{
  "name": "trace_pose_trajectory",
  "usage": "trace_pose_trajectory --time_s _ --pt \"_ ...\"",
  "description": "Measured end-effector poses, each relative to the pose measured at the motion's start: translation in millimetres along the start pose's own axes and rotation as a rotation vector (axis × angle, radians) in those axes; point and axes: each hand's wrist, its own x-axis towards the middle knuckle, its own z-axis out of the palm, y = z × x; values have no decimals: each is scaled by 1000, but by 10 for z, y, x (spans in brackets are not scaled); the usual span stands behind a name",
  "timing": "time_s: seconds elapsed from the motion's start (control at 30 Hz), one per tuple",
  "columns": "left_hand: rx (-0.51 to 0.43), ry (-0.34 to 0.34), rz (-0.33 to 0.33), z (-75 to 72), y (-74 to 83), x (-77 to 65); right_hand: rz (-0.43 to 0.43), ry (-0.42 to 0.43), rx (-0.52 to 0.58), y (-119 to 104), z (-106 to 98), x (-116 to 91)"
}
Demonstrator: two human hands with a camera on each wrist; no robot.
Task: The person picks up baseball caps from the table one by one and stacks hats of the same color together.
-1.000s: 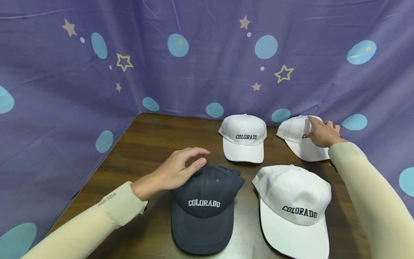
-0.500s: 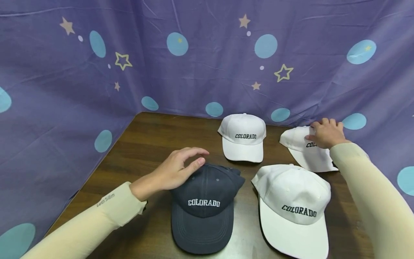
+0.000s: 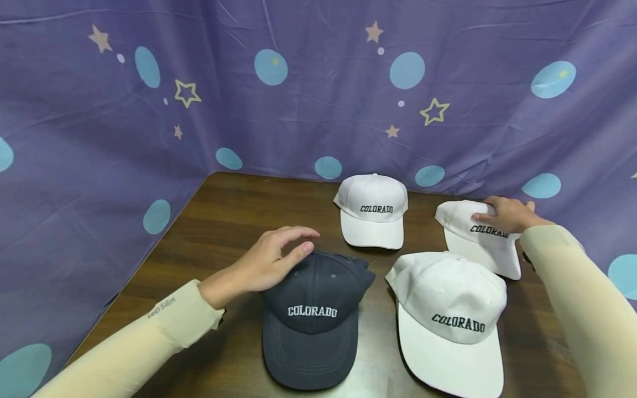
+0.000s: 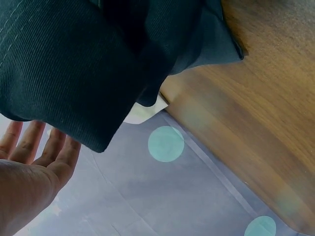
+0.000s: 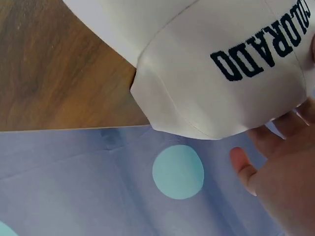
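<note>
In the head view my left hand [image 3: 266, 262] lies at the upper left of a navy cap [image 3: 311, 309] with white COLORADO lettering. Its thumb and index finger arch apart above the crown. The left wrist view shows the other fingers [image 4: 61, 152] extended, partly behind the navy cloth; contact is unclear. My right hand [image 3: 507, 214] holds the white cap at the back right [image 3: 478, 243] by its crown. Its thumb is in front and its fingers are behind the crown. The little finger [image 5: 241, 164] sticks out free in the right wrist view.
Another white COLORADO cap [image 3: 373, 213] sits at the back middle. A larger-looking white cap [image 3: 450, 309] is at the front right, beside the navy one. All are on a brown wooden table [image 3: 239, 210], bordered by a purple patterned curtain [image 3: 318, 110].
My right hand has drawn the back right white cap toward the front and slightly right, turning it a little. The left hand and the other caps stay where they were.
</note>
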Motion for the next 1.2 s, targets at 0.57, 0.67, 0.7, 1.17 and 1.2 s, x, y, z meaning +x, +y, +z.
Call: trace_pose_trajectory --time_s 0.57,0.67,0.7,1.17,1.2 --pt "-21 5 7 -32 -8 15 -62 312 70 47 -14 -277" --pt "-19 3 4 -39 -21 12 -73 371 78 39 -51 -341" --pt "-19 3 4 -40 -26 11 -74 391 81 37 -64 -360" --pt "-25 5 5 -41 -71 20 -29 473 54 -31 -449 -616" --pt "-24 6 5 -38 -80 21 -27 475 51 -43 -486 -636"
